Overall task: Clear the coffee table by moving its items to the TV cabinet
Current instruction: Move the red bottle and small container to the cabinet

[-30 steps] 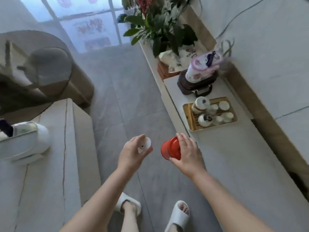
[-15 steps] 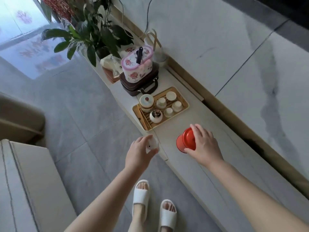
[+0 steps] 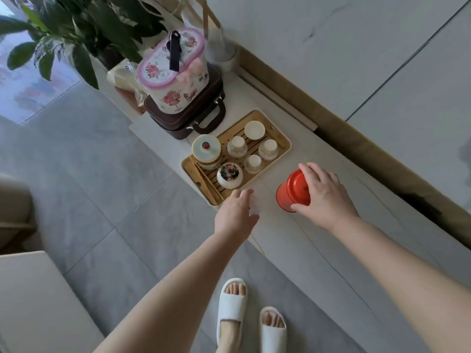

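My right hand (image 3: 323, 197) grips a red round tin (image 3: 293, 192) from above, just over or on the white top of the TV cabinet (image 3: 331, 250). My left hand (image 3: 235, 215) is at the cabinet's front edge, curled around a small white object (image 3: 254, 207) that is mostly hidden under the fingers. Both hands are just right of a wooden tea tray (image 3: 283, 138). A corner of the coffee table (image 3: 38, 301) shows at the lower left.
The tea tray carries a lidded jar, a small teapot and several white cups. Behind it a floral tin (image 3: 173, 75) sits on a dark brown case (image 3: 201, 118), with a potted plant (image 3: 84, 29) at the far left. Grey floor tiles and my white slippers lie below.
I have turned from the coffee table towards the cabinet. Both hands have moved forward and down to the cabinet top, carrying the red tin and the small white object.
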`<state>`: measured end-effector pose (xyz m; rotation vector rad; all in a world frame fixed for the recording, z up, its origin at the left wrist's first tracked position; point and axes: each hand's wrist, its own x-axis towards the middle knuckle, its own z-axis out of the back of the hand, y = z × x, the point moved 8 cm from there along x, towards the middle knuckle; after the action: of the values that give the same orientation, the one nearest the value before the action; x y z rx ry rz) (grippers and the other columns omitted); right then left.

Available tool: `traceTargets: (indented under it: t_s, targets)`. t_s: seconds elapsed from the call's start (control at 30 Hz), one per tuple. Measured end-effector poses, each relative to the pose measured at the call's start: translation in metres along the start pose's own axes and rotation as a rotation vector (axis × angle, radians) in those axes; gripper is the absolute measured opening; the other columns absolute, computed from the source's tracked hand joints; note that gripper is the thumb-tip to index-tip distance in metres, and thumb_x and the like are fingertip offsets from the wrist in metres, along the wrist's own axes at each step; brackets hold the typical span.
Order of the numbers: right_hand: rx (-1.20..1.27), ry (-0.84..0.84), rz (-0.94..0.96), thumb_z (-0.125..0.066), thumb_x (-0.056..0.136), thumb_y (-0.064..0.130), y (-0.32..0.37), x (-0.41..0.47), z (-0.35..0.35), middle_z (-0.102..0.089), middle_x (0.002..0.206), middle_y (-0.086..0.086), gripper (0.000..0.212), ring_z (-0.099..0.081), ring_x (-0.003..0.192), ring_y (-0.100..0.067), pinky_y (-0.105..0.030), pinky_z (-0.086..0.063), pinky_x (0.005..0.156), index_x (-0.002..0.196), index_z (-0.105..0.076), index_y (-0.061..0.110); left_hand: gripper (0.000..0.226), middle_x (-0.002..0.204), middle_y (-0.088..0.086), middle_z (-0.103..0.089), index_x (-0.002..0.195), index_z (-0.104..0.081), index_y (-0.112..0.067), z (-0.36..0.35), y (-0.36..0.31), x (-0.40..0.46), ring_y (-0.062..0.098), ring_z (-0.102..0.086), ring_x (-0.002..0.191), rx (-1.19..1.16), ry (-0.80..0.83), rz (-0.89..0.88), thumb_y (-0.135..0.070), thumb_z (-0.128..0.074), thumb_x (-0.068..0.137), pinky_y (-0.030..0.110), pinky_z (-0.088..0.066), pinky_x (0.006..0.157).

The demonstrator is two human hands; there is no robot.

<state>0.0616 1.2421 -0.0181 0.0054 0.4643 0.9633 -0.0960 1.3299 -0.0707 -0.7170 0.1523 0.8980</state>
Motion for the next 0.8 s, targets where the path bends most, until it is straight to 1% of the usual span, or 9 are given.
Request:
traceTargets:
  t_s: [0.07, 0.17, 0.23, 0.43, 0.67, 0.8]
  targets:
    - [0.003, 0.002, 0.011, -0.072, 0.074, 0.043, 0.002, 0.012, -0.009, -0.024, 0.152, -0.004, 0.093, -0.029, 0.134, -0.032, -0.046, -0.039, 0.1, 0.145, -0.016, 0.023, 0.062, 0.129, 0.002, -0.05, 0.135, -0.041, -0.021, -0.013, 0.004, 0.014, 0.02, -0.055, 0.111, 0.019, 0.025, 0.002, -0.027, -0.07, 0.081, 0.032, -0.052, 0.081]
    - [-0.003, 0.002, 0.027, -0.072, 0.075, 0.043, 0.005, 0.028, -0.021, -0.023, 0.152, -0.004, 0.092, -0.028, 0.135, -0.032, -0.045, -0.039, 0.101, 0.145, -0.015, 0.023, 0.06, 0.129, 0.002, -0.05, 0.133, -0.042, -0.02, -0.034, 0.008, 0.028, 0.022, -0.053, 0.114, 0.031, 0.066, 0.004, -0.026, -0.07, 0.08, 0.036, -0.053, 0.086]
    - [-0.006, -0.001, 0.034, -0.072, 0.075, 0.042, 0.006, 0.037, -0.027, -0.023, 0.153, -0.005, 0.093, -0.027, 0.136, -0.032, -0.046, -0.039, 0.101, 0.145, -0.015, 0.023, 0.06, 0.129, 0.002, -0.05, 0.133, -0.042, -0.02, -0.044, 0.009, 0.038, 0.023, -0.052, 0.114, 0.033, 0.083, 0.007, -0.025, -0.07, 0.08, 0.036, -0.053, 0.086]
    - [0.0, -0.01, 0.048, -0.073, 0.073, 0.041, 0.005, 0.057, -0.036, -0.024, 0.153, -0.006, 0.094, -0.027, 0.136, -0.033, -0.048, -0.038, 0.101, 0.145, -0.016, 0.023, 0.055, 0.122, 0.004, -0.051, 0.127, -0.043, -0.019, -0.061, 0.01, 0.056, 0.024, -0.055, 0.107, 0.05, 0.099, 0.053, -0.025, -0.071, 0.08, 0.036, -0.053, 0.076]
    - [-0.006, -0.006, 0.056, -0.073, 0.074, 0.041, 0.003, 0.062, -0.043, -0.021, 0.154, -0.005, 0.096, -0.024, 0.139, -0.033, -0.048, -0.036, 0.104, 0.147, -0.013, 0.023, 0.062, 0.123, 0.006, -0.048, 0.129, -0.039, -0.017, -0.073, 0.01, 0.059, 0.026, -0.058, 0.103, -0.008, 0.07, 0.08, -0.028, -0.073, 0.078, 0.037, -0.055, 0.073]
    - [-0.035, 0.022, 0.058, -0.07, 0.077, 0.042, 0.003, 0.061, -0.044, -0.012, 0.157, -0.006, 0.096, -0.017, 0.142, -0.033, -0.048, -0.035, 0.106, 0.147, -0.007, 0.023, 0.071, 0.128, 0.006, -0.046, 0.136, -0.033, -0.018, -0.072, 0.012, 0.053, 0.025, -0.056, 0.107, -0.012, 0.09, 0.093, -0.03, -0.073, 0.077, 0.036, -0.054, 0.075]
